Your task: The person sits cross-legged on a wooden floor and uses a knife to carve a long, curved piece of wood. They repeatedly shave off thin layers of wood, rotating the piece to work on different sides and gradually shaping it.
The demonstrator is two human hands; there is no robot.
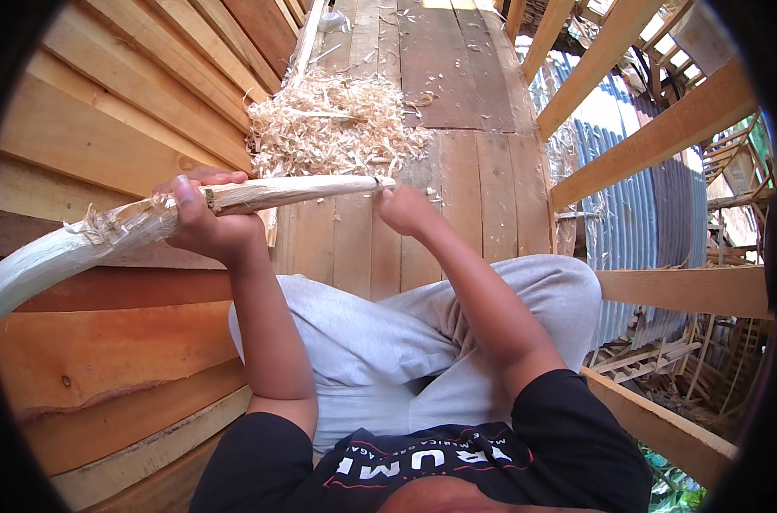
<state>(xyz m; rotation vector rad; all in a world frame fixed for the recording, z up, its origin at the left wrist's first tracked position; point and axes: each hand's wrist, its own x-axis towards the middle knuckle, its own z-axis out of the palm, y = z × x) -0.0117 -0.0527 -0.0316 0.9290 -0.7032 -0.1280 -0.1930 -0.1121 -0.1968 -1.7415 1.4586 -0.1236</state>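
Observation:
A long, pale, peeled wooden branch [294, 190] crosses in front of me. It runs from the left rim, where it is thicker and curved, to a narrower tip near the middle. My left hand [209, 214] is closed around it from below, thumb on top. Rough bark strips and frayed fibres hang by that grip. At the thin end, my right hand [404, 211] makes a fist just under the tip, touching or nearly touching it. A small dark mark shows on the wood there. Whatever the right fingers hold is hidden.
A heap of curly wood shavings [337, 128] lies on the plank floor [482, 188] beyond the branch. Wooden board walls [106, 128] rise close on my left. Slatted rails [653, 158] stand on the right, with corrugated metal sheets [615, 222] beyond. My crossed legs [363, 342] are below.

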